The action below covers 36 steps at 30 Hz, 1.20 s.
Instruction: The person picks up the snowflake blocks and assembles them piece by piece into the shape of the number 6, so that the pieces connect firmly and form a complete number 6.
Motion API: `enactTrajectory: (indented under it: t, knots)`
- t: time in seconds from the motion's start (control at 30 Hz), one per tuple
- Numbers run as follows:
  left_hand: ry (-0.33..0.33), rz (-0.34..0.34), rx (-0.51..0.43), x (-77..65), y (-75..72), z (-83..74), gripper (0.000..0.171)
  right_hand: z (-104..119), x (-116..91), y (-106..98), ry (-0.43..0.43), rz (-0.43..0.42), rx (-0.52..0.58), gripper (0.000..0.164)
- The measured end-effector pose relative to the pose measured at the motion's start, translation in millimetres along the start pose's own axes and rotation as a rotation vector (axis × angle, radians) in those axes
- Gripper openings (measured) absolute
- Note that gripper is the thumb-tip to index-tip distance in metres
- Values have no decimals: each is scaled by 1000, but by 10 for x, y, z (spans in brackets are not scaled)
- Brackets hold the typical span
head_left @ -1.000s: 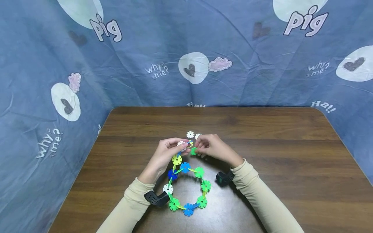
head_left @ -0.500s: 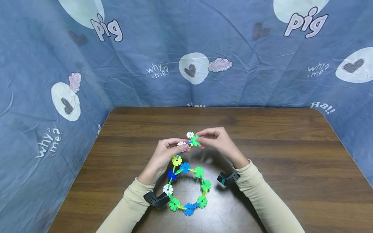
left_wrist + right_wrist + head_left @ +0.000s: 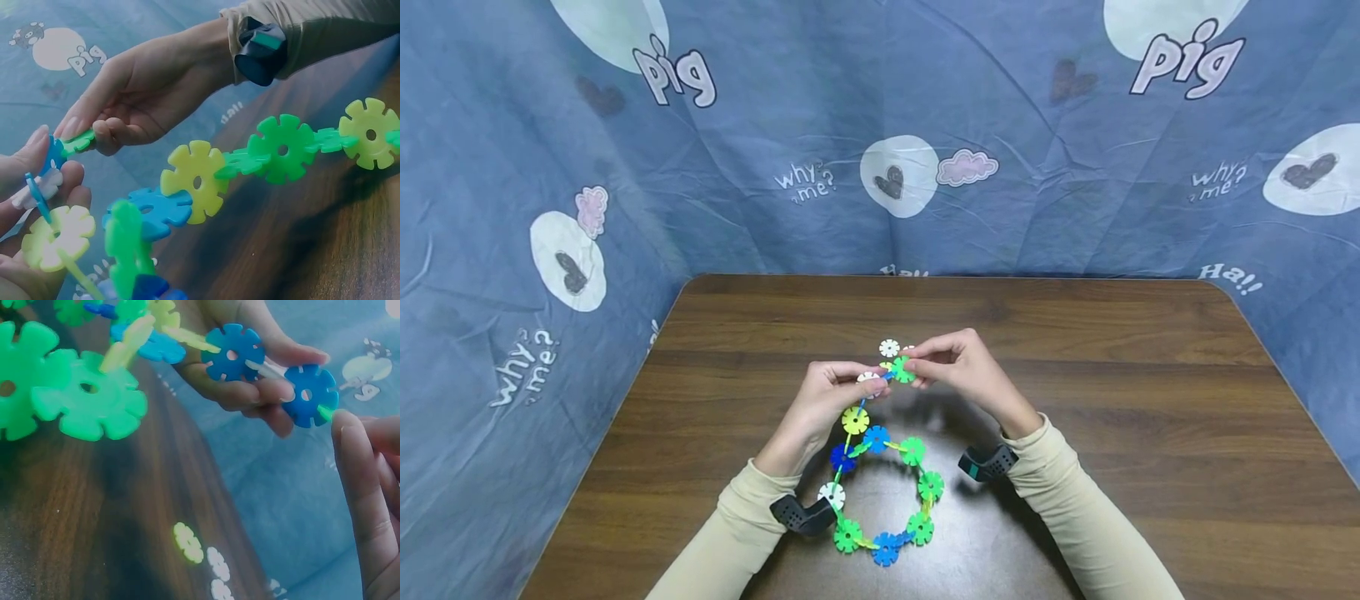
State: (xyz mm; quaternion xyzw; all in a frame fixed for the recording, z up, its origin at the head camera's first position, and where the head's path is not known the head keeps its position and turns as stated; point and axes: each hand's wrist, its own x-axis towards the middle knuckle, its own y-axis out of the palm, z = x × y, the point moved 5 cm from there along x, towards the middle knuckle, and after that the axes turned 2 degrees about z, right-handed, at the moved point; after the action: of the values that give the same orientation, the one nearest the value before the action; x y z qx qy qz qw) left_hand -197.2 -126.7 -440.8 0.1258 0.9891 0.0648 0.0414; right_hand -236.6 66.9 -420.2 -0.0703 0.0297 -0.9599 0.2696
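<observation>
A chain of slotted flower-shaped plastic discs, several of them joined edge to edge, forms a ring [image 3: 931, 485] with a tail rising at its left. My left hand [image 3: 820, 412] holds the tail's far end, pinching between thumb and fingers near a white disc [image 3: 869, 384] and a blue disc [image 3: 310, 394]. My right hand [image 3: 967, 371] pinches a green disc [image 3: 902, 370] between thumb and index finger. In the right wrist view, the green disc's edge meets the blue disc's rim; the fingers hide most of it. A yellow disc [image 3: 58, 239] follows the white one along the tail.
Beyond the hands, loose white discs [image 3: 889, 347] and a yellow disc [image 3: 188, 542] lie on the brown wooden table [image 3: 1112, 400]. A blue printed cloth [image 3: 1037, 208] hangs behind the table. Black wrist cameras [image 3: 987, 462] sit on both forearms.
My right hand has lifted the green disc up to the blue disc at the chain's end. My left hand keeps its hold, and the chain has shifted slightly toward me.
</observation>
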Motion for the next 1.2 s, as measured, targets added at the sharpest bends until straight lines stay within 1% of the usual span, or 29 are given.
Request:
enactTrajectory:
  t: [0.17,0.37,0.47,0.6,0.7,0.83,0.93,1.1,1.2]
  knots:
    - [-1,17,14,-5,21,5,25,4,-1,12,-4,11,4,17]
    - [5,25,24,-8,25,11,28,20,-5,43,-20,26,0,17]
    - [-9,29,35,-1,17,17,30,10,-6,36,-9,23,-4,18]
    - [-46,28,80,2,-5,10,29,-4,0,17,7,25,-19,18]
    - [-62,13,130,0,-29,-4,28,-21,11,21,12,40,-28,20]
    - [-65,4,181,0,-41,-13,27,-68,27,75,32,77,-28,23]
    - [-52,-5,180,3,-48,-8,26,-97,38,117,45,89,-11,22]
    - [-23,-48,126,21,-74,4,24,-146,65,87,39,53,23,25]
    - [-30,-68,117,27,-76,11,23,-222,86,19,43,33,-26,27]
